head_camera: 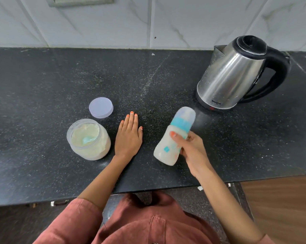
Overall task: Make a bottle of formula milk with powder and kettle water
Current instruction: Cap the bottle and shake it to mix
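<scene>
The bottle (pixel 173 138) is blurred, so its printed marks cannot be read. Most of the right hand's (pixel 192 150) fingers are hidden behind it. A blue scoop (pixel 88 139) lies half sunk in the jar's (pixel 103 148) powder, its shape unclear. The top edge cuts off a pale wall plate (pixel 80 0).

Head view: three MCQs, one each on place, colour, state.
1. The round translucent plastic lid lies: A on the clear plastic powder jar; B on the black speckled counter beyond it; C on the floor.
2. The collar of the milky white feeding bottle is: A turquoise; B red; C black.
3. The right hand: A lies flat; B holds a spoon; C grips the bottle.
Key: B, lid lies apart from the open jar; A, turquoise band under the cap; C, fingers curl round the bottle.
</scene>
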